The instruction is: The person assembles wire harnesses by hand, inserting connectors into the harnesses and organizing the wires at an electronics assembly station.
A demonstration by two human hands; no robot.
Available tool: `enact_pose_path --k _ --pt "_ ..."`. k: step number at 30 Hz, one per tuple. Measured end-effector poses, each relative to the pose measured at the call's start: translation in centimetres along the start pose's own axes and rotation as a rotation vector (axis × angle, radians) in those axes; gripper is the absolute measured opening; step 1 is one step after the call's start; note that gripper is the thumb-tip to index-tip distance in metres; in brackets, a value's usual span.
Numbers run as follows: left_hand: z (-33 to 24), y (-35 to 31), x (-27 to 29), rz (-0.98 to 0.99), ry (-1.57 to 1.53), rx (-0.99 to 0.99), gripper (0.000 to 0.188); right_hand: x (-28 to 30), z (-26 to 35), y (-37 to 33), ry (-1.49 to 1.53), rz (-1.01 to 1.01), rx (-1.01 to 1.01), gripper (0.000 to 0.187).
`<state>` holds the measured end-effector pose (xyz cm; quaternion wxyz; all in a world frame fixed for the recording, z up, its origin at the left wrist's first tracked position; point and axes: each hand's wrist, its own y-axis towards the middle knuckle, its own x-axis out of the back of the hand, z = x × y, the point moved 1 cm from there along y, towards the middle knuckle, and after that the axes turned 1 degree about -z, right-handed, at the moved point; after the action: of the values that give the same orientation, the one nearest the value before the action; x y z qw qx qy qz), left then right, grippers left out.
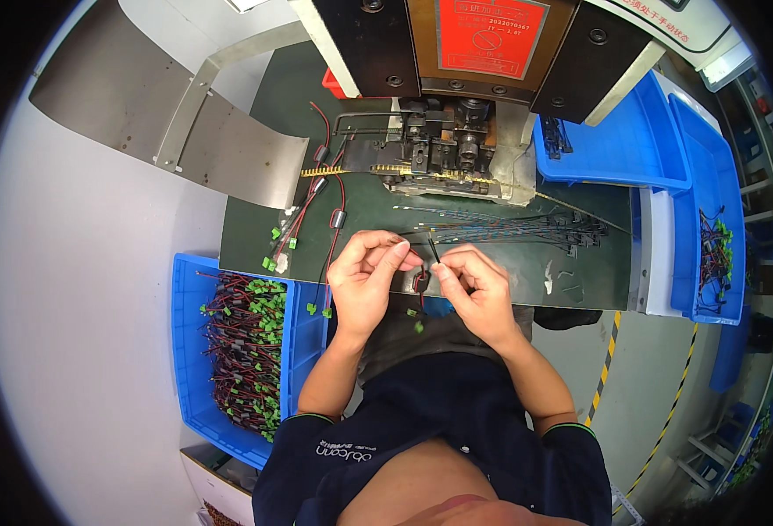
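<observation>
Over the front edge of the green table, my left hand (367, 273) pinches a red-and-black wire lead between thumb and forefinger. A dark block (420, 280) on that lead hangs between my hands, and a blurred green connector (419, 327) dangles below it. My right hand (477, 291) is closed on a thin black wire (433, 248) that points up and away from me. Whether this wire belongs to the same lead, I cannot tell. Just beyond my fingers lies a bundle of thin dark wires (527, 230) with black ends at the right.
A crimping machine (443, 153) stands behind my hands, fed by a gold terminal strip (320, 173). Finished-looking leads with green connectors (293, 243) lie at left. A blue bin (183, 351) of similar leads sits lower left. More blue trays (641, 131) stand at right.
</observation>
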<state>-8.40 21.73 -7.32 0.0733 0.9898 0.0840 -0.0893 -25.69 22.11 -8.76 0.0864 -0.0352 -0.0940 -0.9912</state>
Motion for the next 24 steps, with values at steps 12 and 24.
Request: enact_pose_path --k 12,24 --pt "0.3 -0.5 1.0 0.044 0.017 -0.041 0.007 -1.9 -2.9 0.4 0.426 0.139 0.006 0.014" --pt "1.3 -1.4 0.0 -0.049 0.406 -0.448 0.012 -1.8 -3.4 0.6 0.635 0.065 -0.370 0.016"
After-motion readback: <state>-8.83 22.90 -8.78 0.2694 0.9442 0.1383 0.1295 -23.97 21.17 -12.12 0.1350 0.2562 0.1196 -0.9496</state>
